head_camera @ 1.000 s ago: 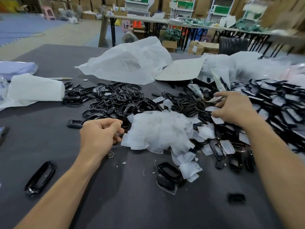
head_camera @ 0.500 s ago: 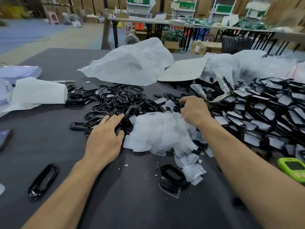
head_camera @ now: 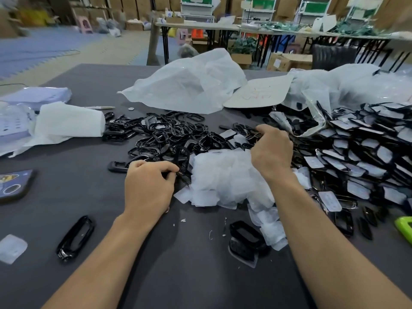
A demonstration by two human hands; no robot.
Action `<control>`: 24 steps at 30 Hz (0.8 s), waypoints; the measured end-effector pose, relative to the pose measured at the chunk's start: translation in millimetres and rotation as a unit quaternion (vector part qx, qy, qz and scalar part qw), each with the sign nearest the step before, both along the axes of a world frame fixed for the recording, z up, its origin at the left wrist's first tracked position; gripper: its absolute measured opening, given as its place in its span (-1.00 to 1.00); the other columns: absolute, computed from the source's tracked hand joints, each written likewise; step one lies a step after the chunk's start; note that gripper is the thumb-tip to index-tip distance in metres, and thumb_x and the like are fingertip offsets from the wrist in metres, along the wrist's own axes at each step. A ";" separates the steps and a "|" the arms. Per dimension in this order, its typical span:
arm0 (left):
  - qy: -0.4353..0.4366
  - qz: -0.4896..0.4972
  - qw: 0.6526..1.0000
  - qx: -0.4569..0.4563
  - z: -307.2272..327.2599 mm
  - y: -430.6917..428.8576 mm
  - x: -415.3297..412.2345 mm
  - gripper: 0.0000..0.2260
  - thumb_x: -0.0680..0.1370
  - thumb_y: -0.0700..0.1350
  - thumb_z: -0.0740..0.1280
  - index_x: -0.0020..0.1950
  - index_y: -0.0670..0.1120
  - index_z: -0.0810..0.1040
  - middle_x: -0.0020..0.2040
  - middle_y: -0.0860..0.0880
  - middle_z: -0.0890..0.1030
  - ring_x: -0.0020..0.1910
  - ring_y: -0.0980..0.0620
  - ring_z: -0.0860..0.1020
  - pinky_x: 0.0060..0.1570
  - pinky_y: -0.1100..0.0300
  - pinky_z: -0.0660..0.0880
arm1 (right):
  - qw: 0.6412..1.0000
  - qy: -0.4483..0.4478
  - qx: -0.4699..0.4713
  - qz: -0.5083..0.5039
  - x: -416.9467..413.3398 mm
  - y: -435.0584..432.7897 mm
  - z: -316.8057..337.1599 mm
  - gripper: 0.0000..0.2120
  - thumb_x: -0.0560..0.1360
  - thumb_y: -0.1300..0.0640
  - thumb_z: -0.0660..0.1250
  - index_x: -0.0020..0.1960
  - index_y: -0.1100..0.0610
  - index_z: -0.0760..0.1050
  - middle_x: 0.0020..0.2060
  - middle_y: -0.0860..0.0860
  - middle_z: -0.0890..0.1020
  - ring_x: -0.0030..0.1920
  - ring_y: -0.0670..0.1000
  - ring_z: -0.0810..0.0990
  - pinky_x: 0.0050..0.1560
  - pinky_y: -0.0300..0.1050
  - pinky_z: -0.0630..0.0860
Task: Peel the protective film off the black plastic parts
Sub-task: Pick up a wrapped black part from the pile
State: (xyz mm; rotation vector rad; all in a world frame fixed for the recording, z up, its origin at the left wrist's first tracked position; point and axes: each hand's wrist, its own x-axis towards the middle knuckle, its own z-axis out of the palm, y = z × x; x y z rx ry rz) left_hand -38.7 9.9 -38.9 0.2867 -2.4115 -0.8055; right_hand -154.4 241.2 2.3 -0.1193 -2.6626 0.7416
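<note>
Head view | left hand [head_camera: 149, 186] fingers pinch a black part [head_camera: 181, 175] | right hand [head_camera: 272, 150] fingers curl round second black part [head_camera: 251, 136] beyond film pile [head_camera: 223, 177]

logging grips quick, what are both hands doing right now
Left hand: pinches a thin black plastic part.
Right hand: grips a small black plastic frame.

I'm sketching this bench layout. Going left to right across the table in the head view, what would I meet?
Phone → lone black frame → left hand → pile of peeled film → heap of film-covered black parts.
</note>
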 end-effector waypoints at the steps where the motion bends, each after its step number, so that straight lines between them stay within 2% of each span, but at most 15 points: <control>1: 0.011 0.000 1.000 0.000 0.5 -0.9 1.5 -0.80 0.48 -0.21 0.51 -0.14 0.12 0.76 -0.35 0.29 0.56 -0.02 0.26 0.42 0.20 0.23 0.30 | 0.999 -0.045 0.023 -0.018 -4.1 4.3 -1.0 -0.48 0.51 0.36 0.26 0.40 0.00 0.54 0.20 0.16 0.65 0.33 0.20 0.48 0.37 0.09 0.35; 3: 0.027 -0.002 1.000 0.013 2.3 -2.0 3.2 -0.78 0.44 -0.23 0.54 -0.16 0.12 0.75 -0.31 0.35 0.55 0.02 0.17 0.44 0.14 0.45 0.25 | 0.994 -0.090 0.051 -0.028 -6.7 10.0 -5.9 -0.53 0.52 0.34 0.26 0.33 -0.03 0.58 0.18 0.11 0.66 0.32 0.17 0.48 0.36 0.06 0.29; 5: 0.042 -0.007 0.999 0.030 3.9 -1.7 2.4 -0.75 0.40 -0.26 0.57 -0.20 0.12 0.73 -0.29 0.36 0.56 0.03 0.12 0.46 0.06 0.62 0.22 | 0.996 -0.060 0.054 -0.023 -3.1 11.2 -14.5 -0.58 0.53 0.34 0.27 0.21 -0.05 0.66 0.09 0.06 0.71 0.26 0.14 0.53 0.34 0.06 0.28; 8: 0.048 -0.012 0.998 0.040 3.9 -0.7 0.7 -0.73 0.41 -0.27 0.57 -0.21 0.13 0.69 -0.25 0.31 0.59 0.04 0.10 0.49 0.05 0.65 0.23 | 0.999 0.018 0.014 -0.034 4.7 12.0 -21.7 -0.69 0.54 0.27 0.33 0.08 -0.06 0.73 0.01 -0.01 0.74 0.21 0.08 0.57 0.34 0.03 0.30; 10: 0.035 -0.026 0.998 0.040 1.9 -0.1 -0.4 -0.71 0.43 -0.25 0.54 -0.08 0.16 0.70 -0.16 0.35 0.60 0.10 0.12 0.50 0.18 0.53 0.31 | 0.998 0.050 -0.026 -0.039 5.2 13.8 -18.1 -0.76 0.56 0.20 0.36 0.08 -0.06 0.73 0.00 -0.01 0.75 0.20 0.08 0.59 0.37 0.05 0.33; 11: 0.022 -0.043 0.998 0.040 0.9 0.5 -1.8 -0.68 0.45 -0.23 0.53 0.05 0.17 0.71 -0.06 0.35 0.61 0.14 0.12 0.51 0.26 0.38 0.38 | 0.996 0.064 -0.048 -0.033 6.4 14.1 -15.7 -0.78 0.57 0.18 0.37 0.09 -0.05 0.73 -0.01 0.00 0.75 0.16 0.09 0.61 0.37 0.07 0.35; 13: -0.030 -0.086 0.995 0.038 -1.1 3.6 -4.9 -0.56 0.48 -0.14 0.49 0.32 0.19 0.63 0.16 0.24 0.62 0.24 0.12 0.53 0.30 0.17 0.44 | 0.992 0.085 -0.097 -0.003 14.3 10.2 -12.0 -0.80 0.58 0.17 0.38 0.11 -0.01 0.74 -0.06 0.01 0.76 0.05 0.12 0.66 0.31 0.12 0.46; 15: -0.072 -0.112 0.991 0.004 -2.7 6.3 -8.6 -0.60 0.52 -0.08 0.46 0.34 0.19 0.63 0.25 0.17 0.64 0.28 0.06 0.54 0.29 0.07 0.46 | 0.984 0.096 -0.142 0.043 26.0 0.6 -10.0 -0.83 0.59 0.16 0.40 0.10 0.03 0.74 -0.16 -0.03 0.73 0.00 0.16 0.65 0.19 0.17 0.54; 17: -0.058 -0.126 0.990 -0.019 -4.5 8.1 -8.9 -0.76 0.54 -0.11 0.46 0.17 0.11 0.73 0.17 0.18 0.70 0.20 0.02 0.60 0.23 0.03 0.50 | 0.981 0.111 -0.146 0.069 39.0 -12.2 -8.0 -0.86 0.58 0.12 0.43 0.08 0.02 0.74 -0.27 -0.18 0.57 0.01 0.13 0.56 0.16 0.13 0.54; 19: -0.011 -0.120 0.992 -0.026 -3.3 9.7 -5.3 -0.87 0.55 -0.13 0.45 0.01 0.07 0.75 -0.02 0.16 0.74 0.04 0.00 0.64 0.10 0.03 0.53 | 0.982 0.135 -0.094 0.090 53.6 -27.6 -5.3 -0.88 0.56 0.09 0.46 0.07 -0.03 0.74 -0.28 -0.19 0.50 -0.04 0.04 0.45 0.13 0.03 0.47; 22: 0.065 -0.052 0.996 -0.040 1.3 11.7 -1.5 -0.86 0.57 -0.02 0.37 -0.06 0.08 0.74 -0.16 0.17 0.73 -0.12 -0.02 0.64 -0.01 0.10 0.46 | 0.968 0.109 -0.123 0.191 78.0 -54.0 -7.4 -0.84 0.55 0.14 0.42 0.04 -0.05 0.75 -0.19 -0.09 0.69 -0.08 0.01 0.58 0.04 0.06 0.56; 24: 0.080 -0.023 0.995 0.046 4.9 10.6 0.7 -0.83 0.58 0.07 0.34 0.02 0.15 0.74 -0.18 0.34 0.67 -0.10 0.10 0.64 -0.04 0.19 0.47 | 0.955 0.062 -0.157 0.245 90.7 -67.7 -12.9 -0.81 0.53 0.14 0.39 0.05 -0.06 0.73 -0.14 -0.13 0.73 -0.10 -0.07 0.63 0.03 -0.02 0.59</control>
